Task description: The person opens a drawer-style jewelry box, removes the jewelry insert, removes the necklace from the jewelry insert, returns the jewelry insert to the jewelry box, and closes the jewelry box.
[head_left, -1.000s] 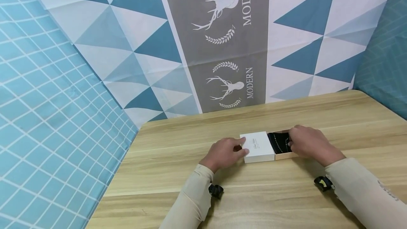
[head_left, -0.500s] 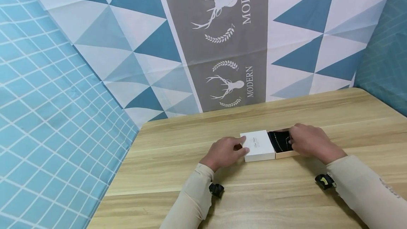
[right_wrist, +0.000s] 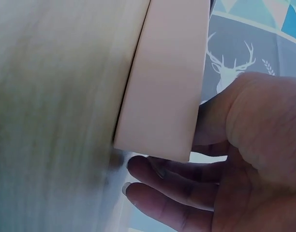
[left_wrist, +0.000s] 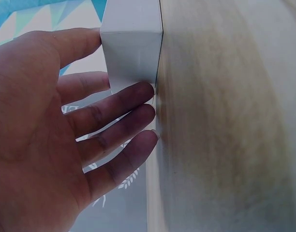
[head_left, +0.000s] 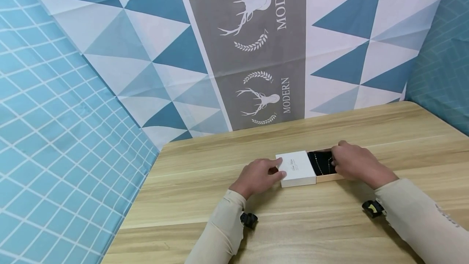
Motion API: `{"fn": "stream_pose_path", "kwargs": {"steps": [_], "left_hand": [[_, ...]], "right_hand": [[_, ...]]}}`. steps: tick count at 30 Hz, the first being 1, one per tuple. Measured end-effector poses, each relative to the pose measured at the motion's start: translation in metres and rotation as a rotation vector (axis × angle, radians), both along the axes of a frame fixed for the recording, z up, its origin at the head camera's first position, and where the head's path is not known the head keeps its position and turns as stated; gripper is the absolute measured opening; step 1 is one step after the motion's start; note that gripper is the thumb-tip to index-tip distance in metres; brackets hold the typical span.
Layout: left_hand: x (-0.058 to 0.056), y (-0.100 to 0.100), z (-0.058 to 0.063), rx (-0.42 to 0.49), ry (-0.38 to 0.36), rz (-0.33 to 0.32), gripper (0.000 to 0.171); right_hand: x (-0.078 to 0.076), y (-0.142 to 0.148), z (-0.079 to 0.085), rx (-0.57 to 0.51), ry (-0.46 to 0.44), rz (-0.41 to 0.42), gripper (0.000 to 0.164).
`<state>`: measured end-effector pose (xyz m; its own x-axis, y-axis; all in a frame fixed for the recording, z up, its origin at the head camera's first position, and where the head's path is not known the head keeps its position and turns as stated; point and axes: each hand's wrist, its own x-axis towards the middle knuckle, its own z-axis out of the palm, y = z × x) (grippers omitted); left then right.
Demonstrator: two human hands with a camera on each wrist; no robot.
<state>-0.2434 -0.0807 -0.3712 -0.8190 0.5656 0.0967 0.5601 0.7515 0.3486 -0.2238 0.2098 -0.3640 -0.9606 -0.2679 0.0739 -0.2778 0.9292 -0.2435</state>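
On the table lies a slide-out jewelry box, its white sleeve [head_left: 298, 166] printed with small script. Out of the sleeve's right end sticks a pinkish drawer [head_left: 327, 178] with a black lining [head_left: 323, 164] and a thin, light chain [head_left: 317, 164] across it. My left hand [head_left: 256, 177] holds the sleeve's left end with thumb and index finger; the other fingers [left_wrist: 124, 104] stretch beside it. At the drawer's right end, my right hand [head_left: 357, 162] grips the end wall [right_wrist: 162, 96], hiding part of the lining. The thumb's tip is hidden in the right wrist view.
The box rests on a wood-grain table [head_left: 190, 199]. Behind the table hangs a patterned backdrop [head_left: 267, 60] with deer heads and triangles. A blue gridded sheet [head_left: 66, 125] runs along the left side. Black wrist devices [head_left: 249, 220] sit below both sleeves.
Both hands keep their grip at the two ends of the box, and the drawer stays out about as far. The head view shifts slightly.
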Motion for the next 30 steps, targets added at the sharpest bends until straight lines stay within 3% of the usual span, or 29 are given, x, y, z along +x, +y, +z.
{"fn": "stream_pose_path", "kwargs": {"steps": [30], "left_hand": [[0.0005,0.0001,0.0008,-0.009,0.010,0.002,0.047]], "right_hand": [[-0.0039,0.0058,0.0044,-0.041,0.090,-0.007,0.003]]}}
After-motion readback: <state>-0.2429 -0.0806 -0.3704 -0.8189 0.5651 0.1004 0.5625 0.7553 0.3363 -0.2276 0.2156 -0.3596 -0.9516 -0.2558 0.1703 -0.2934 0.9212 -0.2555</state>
